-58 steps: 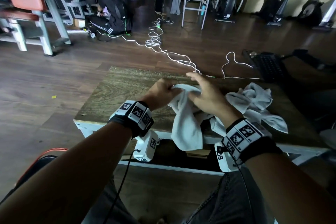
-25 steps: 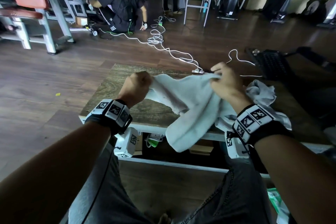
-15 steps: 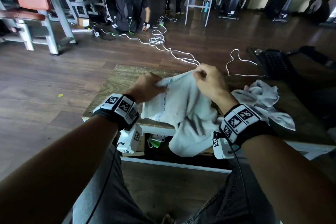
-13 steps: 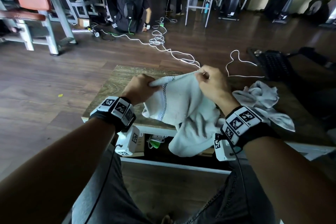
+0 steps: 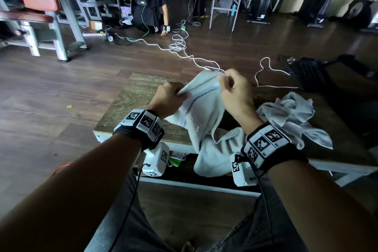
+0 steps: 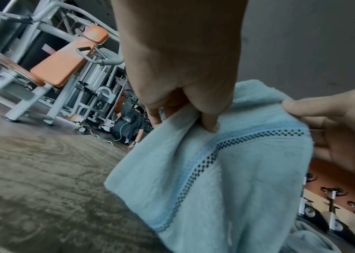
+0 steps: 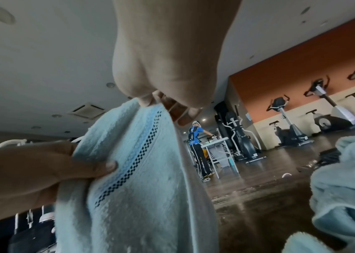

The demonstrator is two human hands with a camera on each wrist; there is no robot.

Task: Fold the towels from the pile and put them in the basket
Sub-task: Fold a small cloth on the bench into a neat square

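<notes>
Towel in hand: the pale blue terry towel with a dark checked border stripe [image 5: 204, 108] is hanging above the near edge of the low wood-grain table [image 5: 131, 98], its lower part drooping past that edge.
Left hand: the left hand [image 5: 169, 98] is pinching the towel's top hem between thumb and curled fingers [image 6: 209, 123], just beside the stripe.
Right hand: the right hand [image 5: 235, 92] is gripping the same hem further along, fingertips [image 7: 148, 101] closed on the cloth.
Pile: the crumpled pale towels [image 5: 290, 114] are lying on the table to the right, just beside the held one.
Basket: I cannot find it in any view.
Step, as I judge it: finding the corners and spreading the hem before the first fold.
Doing it well: slide each pinch outward to a true corner, pull the hem taut so the stripe is running straight, then lay the cloth flat on the bare wood left of the pile.
Risk: the hanging part is likely to snag the pile or bunch unevenly.
</notes>
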